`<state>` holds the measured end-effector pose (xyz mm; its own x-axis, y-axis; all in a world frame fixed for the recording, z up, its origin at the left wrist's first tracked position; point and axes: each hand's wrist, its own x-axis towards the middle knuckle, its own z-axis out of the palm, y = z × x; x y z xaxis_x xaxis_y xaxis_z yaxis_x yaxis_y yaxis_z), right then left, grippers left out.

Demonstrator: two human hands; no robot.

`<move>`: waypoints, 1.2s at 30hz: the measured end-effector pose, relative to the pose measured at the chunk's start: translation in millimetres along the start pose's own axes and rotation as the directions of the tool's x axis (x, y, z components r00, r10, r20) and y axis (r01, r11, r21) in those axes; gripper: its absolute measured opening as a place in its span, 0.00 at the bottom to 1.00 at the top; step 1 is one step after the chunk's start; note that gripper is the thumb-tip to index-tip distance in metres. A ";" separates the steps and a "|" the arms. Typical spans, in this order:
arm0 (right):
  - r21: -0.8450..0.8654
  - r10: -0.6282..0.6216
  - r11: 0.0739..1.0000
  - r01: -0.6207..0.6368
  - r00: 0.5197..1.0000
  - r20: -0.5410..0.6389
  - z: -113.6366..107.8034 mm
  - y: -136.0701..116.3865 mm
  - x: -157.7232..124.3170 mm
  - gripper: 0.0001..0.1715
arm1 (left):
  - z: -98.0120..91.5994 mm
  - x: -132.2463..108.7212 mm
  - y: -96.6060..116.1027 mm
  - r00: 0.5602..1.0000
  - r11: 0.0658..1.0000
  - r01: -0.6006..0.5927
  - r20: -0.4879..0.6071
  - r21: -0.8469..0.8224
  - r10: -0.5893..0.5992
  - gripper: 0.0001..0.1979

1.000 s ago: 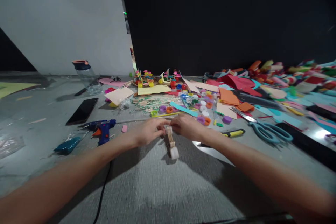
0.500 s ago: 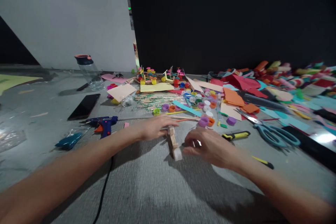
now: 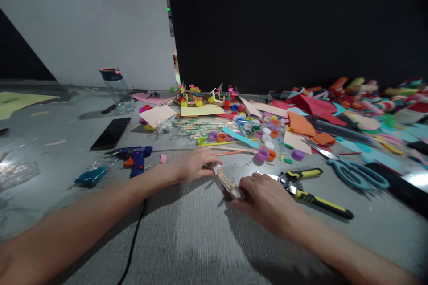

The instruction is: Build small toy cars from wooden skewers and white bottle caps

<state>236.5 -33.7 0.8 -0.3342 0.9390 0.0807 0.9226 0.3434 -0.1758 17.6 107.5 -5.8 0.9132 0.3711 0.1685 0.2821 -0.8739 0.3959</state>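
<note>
A small piece made of pale wooden sticks with a white round part at each end (image 3: 226, 181) lies slantwise between my hands, just over the grey table. My left hand (image 3: 199, 163) has its fingers closed on the far left end. On the near right end, my right hand (image 3: 259, 189) grips the white part between thumb and fingers. Black and yellow pliers (image 3: 297, 187) lie open just right of my right hand. Left of my left hand are a pink scrap (image 3: 163, 158) and a blue glue gun (image 3: 137, 160).
Coloured bottle caps (image 3: 261, 155), sticks (image 3: 200, 128) and paper pieces (image 3: 202, 110) lie beyond my hands. Blue scissors (image 3: 356, 173) are at the right. A phone (image 3: 111, 133), a bottle (image 3: 119, 93) and a teal packet (image 3: 92, 175) stand or lie left; a black cord (image 3: 133, 236) runs near my left forearm.
My right hand has closed on the near end of the stick piece, which has turned more slantwise. The pliers show more fully. The view has shifted slightly.
</note>
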 end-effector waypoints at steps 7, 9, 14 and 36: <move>-0.008 0.058 0.998 -0.058 0.998 0.027 -29.4 18.8 5.1 0.12 | -9.7 -7.2 6.0 0.997 0.999 -0.005 -0.070 0.047 0.008 0.23; -0.037 0.098 0.995 -0.098 0.995 0.004 -41.3 36.0 17.4 0.10 | -17.1 -10.9 8.8 0.993 0.997 -0.001 -0.122 0.071 0.009 0.21; -0.164 0.201 0.966 -0.200 0.979 -0.009 -46.9 79.3 72.7 0.12 | -37.8 -13.8 15.5 0.948 0.990 0.046 -0.320 0.134 -0.001 0.14; 0.396 -0.012 0.918 0.021 1.000 -0.026 -64.9 50.5 59.1 0.19 | -37.8 31.8 26.0 0.796 0.909 0.140 -0.501 -0.393 -0.340 0.16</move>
<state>275.9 38.1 60.4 -0.3403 0.9341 0.1081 0.7636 0.3416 -0.5479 42.8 108.5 44.0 0.4830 0.7499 0.4520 0.2689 -0.6183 0.7385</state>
